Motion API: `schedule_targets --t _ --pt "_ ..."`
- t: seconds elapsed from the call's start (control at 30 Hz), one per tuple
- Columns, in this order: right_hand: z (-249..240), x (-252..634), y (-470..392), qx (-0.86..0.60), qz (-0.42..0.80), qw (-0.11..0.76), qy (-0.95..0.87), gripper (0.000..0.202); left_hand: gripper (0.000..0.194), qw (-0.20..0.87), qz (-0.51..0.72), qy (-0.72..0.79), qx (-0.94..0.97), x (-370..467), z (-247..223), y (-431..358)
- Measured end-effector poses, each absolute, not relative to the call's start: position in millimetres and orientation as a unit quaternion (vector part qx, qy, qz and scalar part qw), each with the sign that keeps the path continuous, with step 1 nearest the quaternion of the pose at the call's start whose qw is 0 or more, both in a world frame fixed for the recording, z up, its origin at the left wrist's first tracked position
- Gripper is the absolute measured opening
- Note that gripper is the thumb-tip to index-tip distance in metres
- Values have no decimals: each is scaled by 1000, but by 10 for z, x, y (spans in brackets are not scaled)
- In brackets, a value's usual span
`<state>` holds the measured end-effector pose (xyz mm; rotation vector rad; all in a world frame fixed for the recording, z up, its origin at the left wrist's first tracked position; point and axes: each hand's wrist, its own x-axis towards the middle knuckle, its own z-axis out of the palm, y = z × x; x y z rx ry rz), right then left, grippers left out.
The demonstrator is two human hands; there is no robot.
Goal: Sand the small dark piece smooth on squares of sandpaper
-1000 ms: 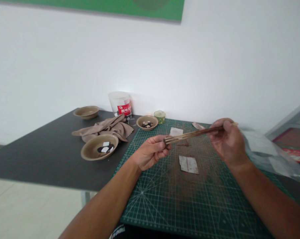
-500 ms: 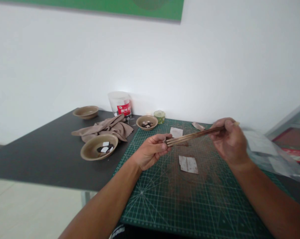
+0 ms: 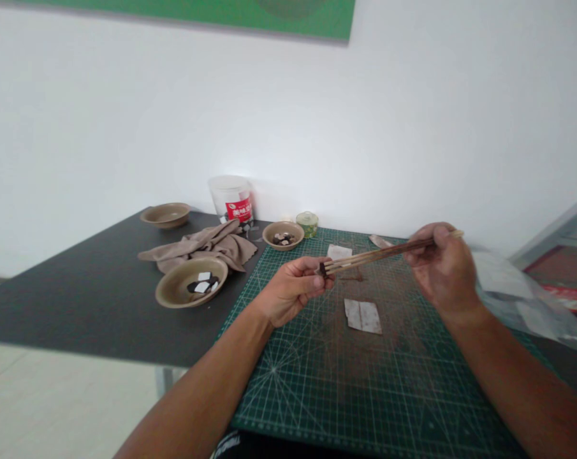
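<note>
Head cam: left hand [image 3: 291, 293] has its fingers pinched on a small dark piece [image 3: 322, 269], with the pale ends of some thin sticks [image 3: 372, 257] right at it. Right hand's [image 3: 444, 274] fingers are closed around the sticks near their other end. Whitish square [image 3: 363, 317] lies on the green mat [image 3: 326, 395], kinda below and between both sets of fingers.

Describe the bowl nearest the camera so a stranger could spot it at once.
On the dark table, left of the green cutting mat, lies a crumpled brown cloth. The near bowl sits just in front of it. Unlike the far bowl and the small bowl at the mat's edge, it holds bright white squarish pieces among dark ones.
</note>
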<state>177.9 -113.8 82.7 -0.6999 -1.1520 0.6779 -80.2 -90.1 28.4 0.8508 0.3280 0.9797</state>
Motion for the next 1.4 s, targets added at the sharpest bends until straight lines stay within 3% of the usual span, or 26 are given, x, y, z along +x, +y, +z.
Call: schedule_targets --t 0.3,0.47,0.73,1.07,1.23,1.3,1.4 --pt "1010 1723 -604 -325 198 730 -567 28 35 782 436 200 398 -723 278 -866" --pt "1036 1465 30 -395 138 649 -635 38 30 774 438 228 396 -662 257 -839" --pt "1115 1106 520 -500 60 456 -734 34 32 758 435 265 407 -610 185 -780" --pt "1123 730 932 -582 101 351 -726 25 30 752 430 289 408 -583 111 -701" --pt "1073 653 589 -592 85 406 -691 45 29 754 455 267 392 -663 153 -727" --pt "1028 713 254 -505 95 484 -709 35 32 759 464 243 386 -710 191 -755" --pt "891 900 -287 -426 195 520 -714 32 36 773 466 205 379 -761 244 -794"
